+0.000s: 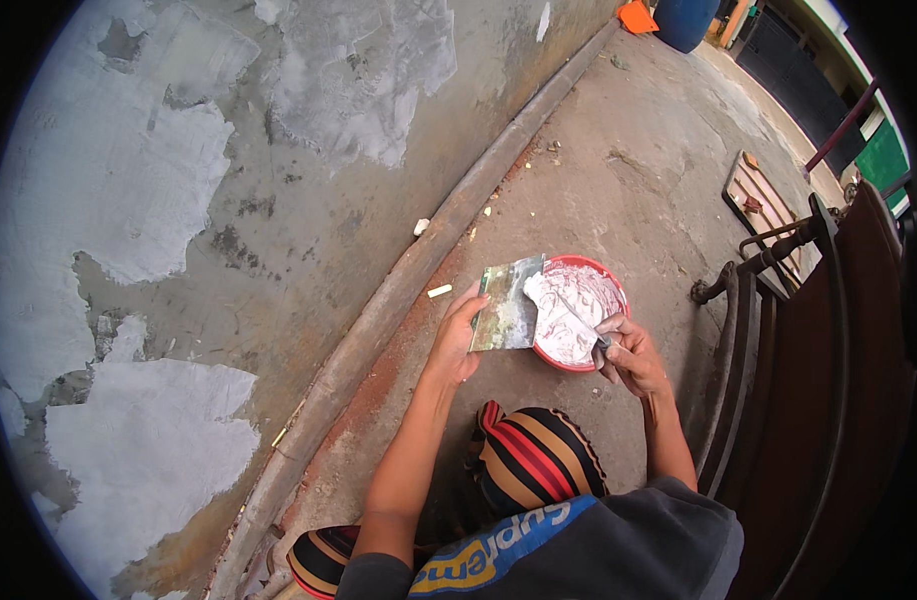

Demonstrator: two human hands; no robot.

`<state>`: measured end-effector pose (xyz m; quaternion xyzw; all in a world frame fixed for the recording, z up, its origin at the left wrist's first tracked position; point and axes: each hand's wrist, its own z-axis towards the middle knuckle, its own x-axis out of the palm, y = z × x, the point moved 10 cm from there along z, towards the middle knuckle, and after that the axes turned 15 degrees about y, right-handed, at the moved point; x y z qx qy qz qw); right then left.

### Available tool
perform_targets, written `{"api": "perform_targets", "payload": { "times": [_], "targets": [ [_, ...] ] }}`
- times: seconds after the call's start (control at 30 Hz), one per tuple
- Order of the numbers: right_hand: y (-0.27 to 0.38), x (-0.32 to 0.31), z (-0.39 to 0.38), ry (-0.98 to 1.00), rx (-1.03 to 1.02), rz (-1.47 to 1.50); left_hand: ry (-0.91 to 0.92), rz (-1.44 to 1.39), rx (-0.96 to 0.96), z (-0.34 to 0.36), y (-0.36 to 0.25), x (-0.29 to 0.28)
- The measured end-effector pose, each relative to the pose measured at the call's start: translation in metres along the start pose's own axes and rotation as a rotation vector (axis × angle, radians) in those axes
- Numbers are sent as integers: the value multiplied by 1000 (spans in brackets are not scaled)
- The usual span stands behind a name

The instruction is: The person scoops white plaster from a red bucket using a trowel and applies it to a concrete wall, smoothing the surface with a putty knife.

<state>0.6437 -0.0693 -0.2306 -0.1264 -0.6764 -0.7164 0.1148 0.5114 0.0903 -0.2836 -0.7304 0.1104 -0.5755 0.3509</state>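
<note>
My left hand (458, 338) grips a flat rectangular plate (506, 312) by its left edge, thumb on top. The plate is greenish and smeared with white. Its right edge overlaps the rim of a round red basin (626, 287) on the ground, filled with thick white putty (584, 290). My right hand (630, 358) is closed around the dark handle of a putty knife (603, 342) at the basin's right side. The knife's blade points up and left over the putty, close to the plate; whether its tip touches the plate I cannot tell.
Patches of white putty (148, 430) cover parts of the grey wall (278, 240) at left. A raised ledge (418, 270) follows its foot. Dark wooden furniture (778, 400) stands close on my right, a slatted panel (773, 215) beyond it. A blue barrel (686, 22) and orange dustpan (636, 17) are far off.
</note>
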Motion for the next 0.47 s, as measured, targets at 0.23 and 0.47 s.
{"api": "perform_targets", "payload": {
  "times": [0.23,0.47],
  "targets": [
    [-33,49,27,366,176,433,-10,-21,15,-4,-5,5],
    [-79,-14,-37,144,345,347,-78,58,103,-18,-25,-30]
  ]
}}
